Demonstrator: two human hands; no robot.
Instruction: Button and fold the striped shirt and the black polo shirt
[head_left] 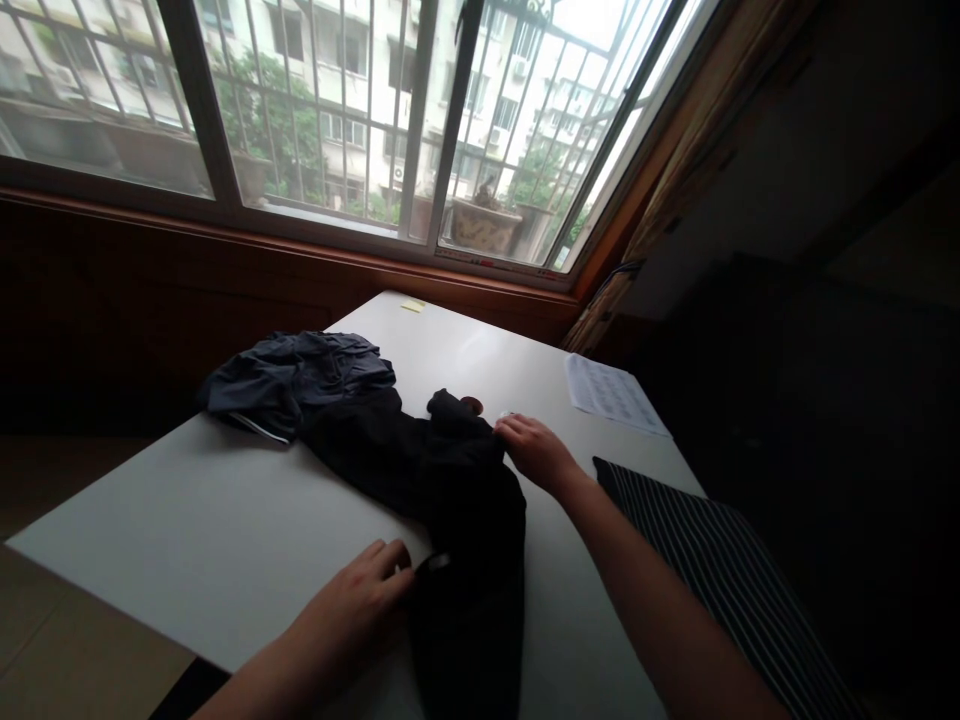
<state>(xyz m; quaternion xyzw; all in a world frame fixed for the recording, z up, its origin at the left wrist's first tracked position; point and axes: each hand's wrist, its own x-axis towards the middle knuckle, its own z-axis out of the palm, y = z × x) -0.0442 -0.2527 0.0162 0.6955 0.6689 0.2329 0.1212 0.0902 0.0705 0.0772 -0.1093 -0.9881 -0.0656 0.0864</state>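
Note:
A crumpled black garment (469,520) stretches across the white table, one part of it running down past the bottom of the view. Its exact kind cannot be made out. My left hand (375,580) pinches the garment's left edge, beside a small whitish patch on the cloth. Farther up, my right hand (532,450) has its fingers closed on the right edge, by a bunched part. Against the far left end of the black cloth lies a rumpled dark blue-grey garment (300,380) with a white trim line.
The white table (225,520) stands below a barred window (337,120). A striped dark cloth (712,560) lies along the right edge, near printed paper (611,392). A yellow slip (412,305) is at the far corner. A small reddish-brown round thing (472,405) sits behind the black garment.

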